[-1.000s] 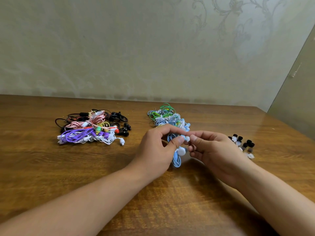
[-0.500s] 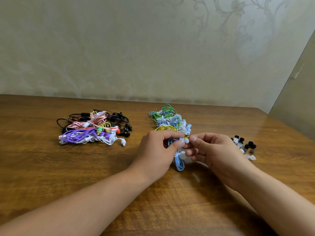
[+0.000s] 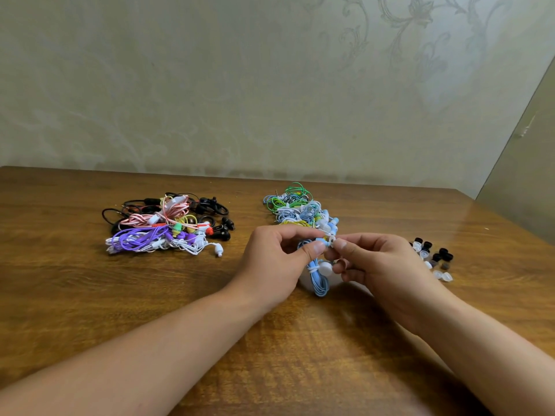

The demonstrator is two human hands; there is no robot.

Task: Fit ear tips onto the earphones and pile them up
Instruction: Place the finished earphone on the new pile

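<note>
I look for words and find none, no letters or numbers on the earphones [image 3: 318,274], none on the ear tips [image 3: 432,256], none on the wooden table [image 3: 90,295], only swirly shapes on the wall [image 3: 405,40]

A room in a home, it seems. A varnished wooden table [image 3: 90,295] stands against floral-patterned wallpaper [image 3: 390,70].

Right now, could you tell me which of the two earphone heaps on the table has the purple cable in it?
The left heap, beside the left hand; its purple cable lies at the front. The middle heap behind the hands shows only green, blue and yellow.
</note>
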